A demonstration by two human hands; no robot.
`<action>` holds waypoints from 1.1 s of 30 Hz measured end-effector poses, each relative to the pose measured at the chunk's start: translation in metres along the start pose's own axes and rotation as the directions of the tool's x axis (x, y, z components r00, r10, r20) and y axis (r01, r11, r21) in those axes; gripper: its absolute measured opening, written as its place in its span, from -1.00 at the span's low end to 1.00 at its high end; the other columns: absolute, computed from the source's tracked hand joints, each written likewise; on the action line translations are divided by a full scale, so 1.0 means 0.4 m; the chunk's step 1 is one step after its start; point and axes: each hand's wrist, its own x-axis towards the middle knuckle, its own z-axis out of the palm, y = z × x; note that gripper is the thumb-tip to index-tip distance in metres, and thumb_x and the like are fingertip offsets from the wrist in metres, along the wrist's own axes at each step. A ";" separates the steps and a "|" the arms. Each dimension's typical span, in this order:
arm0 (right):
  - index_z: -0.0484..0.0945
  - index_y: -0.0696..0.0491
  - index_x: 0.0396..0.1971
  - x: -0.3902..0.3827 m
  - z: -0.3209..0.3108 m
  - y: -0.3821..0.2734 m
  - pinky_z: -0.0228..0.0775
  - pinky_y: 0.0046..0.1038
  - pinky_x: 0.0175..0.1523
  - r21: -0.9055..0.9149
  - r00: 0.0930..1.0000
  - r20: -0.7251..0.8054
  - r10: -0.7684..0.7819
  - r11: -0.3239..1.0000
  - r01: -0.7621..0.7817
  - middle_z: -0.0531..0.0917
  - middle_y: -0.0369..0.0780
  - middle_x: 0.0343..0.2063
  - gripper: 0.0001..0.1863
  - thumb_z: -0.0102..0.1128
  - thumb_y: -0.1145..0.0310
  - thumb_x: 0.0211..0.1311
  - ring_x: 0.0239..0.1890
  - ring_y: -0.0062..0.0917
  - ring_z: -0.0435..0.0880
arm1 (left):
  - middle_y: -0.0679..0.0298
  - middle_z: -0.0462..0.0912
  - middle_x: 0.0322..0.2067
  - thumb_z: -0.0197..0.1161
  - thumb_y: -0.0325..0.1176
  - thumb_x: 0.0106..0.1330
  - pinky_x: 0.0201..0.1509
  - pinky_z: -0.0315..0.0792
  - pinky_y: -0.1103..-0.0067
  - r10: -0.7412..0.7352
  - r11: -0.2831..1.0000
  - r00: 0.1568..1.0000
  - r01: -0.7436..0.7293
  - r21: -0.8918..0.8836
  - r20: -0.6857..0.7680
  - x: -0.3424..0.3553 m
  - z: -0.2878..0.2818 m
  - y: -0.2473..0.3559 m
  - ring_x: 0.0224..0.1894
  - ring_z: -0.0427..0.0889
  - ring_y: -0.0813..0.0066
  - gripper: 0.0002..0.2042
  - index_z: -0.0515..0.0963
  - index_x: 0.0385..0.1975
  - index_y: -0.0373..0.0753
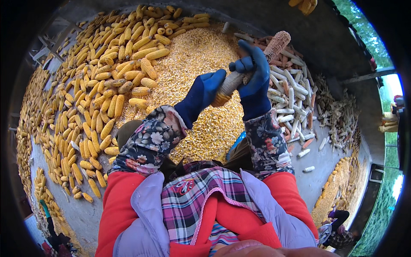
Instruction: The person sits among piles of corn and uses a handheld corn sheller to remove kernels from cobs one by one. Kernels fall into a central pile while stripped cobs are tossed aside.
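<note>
Head: pale cob (yellow-ended) between fingers

Gloves blue. Upper cob pinkish tan, lower cob greyish white with yellow end. Sleeve covers dark floral, apron pink-black-white plaid.

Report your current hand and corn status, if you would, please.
Left hand holds partly shelled cob; right hand grasps reddish bare cob against it; loose kernels below; nothing visibly blocking.
</note>
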 end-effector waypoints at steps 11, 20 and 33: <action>0.50 0.24 0.18 0.022 -0.040 -0.037 0.46 -0.42 -0.06 0.078 0.983 -0.174 -0.057 0.994 0.071 0.24 -0.55 -0.66 -0.51 0.02 0.12 0.57 -0.55 -0.75 0.33 | 0.18 0.72 -0.21 -0.03 0.08 0.57 -0.24 0.56 0.54 0.061 0.893 0.996 -0.086 0.443 0.070 -0.041 0.043 0.050 -0.26 0.67 0.59 -0.47 0.54 0.21 -0.25; 0.52 0.19 0.14 0.025 -0.052 -0.036 0.48 -0.34 -0.05 0.045 0.993 -0.089 -0.080 0.995 0.085 0.33 -0.49 -0.61 -0.53 0.00 0.08 0.55 -0.50 -0.67 0.38 | 0.20 0.63 -0.52 -0.10 0.28 0.48 -0.53 0.39 0.63 -0.415 0.886 0.910 0.400 -0.236 -0.018 -0.004 0.015 0.048 -0.62 0.54 0.49 -0.35 0.69 -0.16 -0.24; 0.49 0.29 0.16 0.020 -0.033 -0.012 0.47 -0.39 -0.13 0.013 0.972 -0.230 -0.041 0.999 0.045 0.30 -0.50 -0.67 -0.49 0.06 0.12 0.52 -0.55 -0.70 0.39 | 0.19 0.65 -0.55 0.07 0.14 0.45 -0.47 0.44 0.52 -0.411 0.911 0.906 0.413 -0.004 -0.104 -0.007 0.026 0.027 -0.59 0.57 0.46 -0.47 0.67 -0.29 -0.31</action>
